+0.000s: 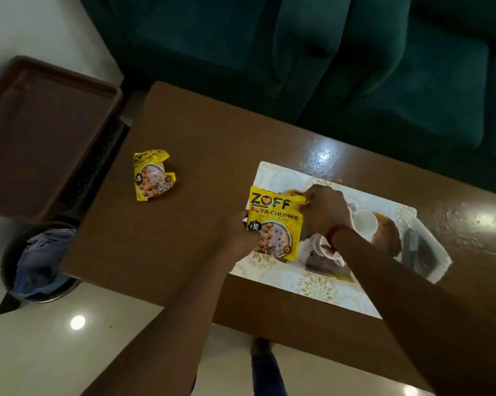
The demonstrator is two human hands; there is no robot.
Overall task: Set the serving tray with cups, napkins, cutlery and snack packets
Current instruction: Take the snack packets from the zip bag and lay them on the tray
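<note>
Now you hold one yellow snack packet [275, 224] over the left end of the patterned tray [321, 284]. Your left hand [238, 232] grips its left edge, and your right hand [324, 210] pinches its top corner. A second packet [152, 175] lies leftward with bare table [198, 132] around it. Two white cups [364, 221] stand on the tray beside your right wrist.

Dark green sofa [327, 52] sits right behind the brown counter [198, 167]. Down on the shiny floor [41, 352] there's a round bin [52, 297] lined with a blue bag [41, 258].
</note>
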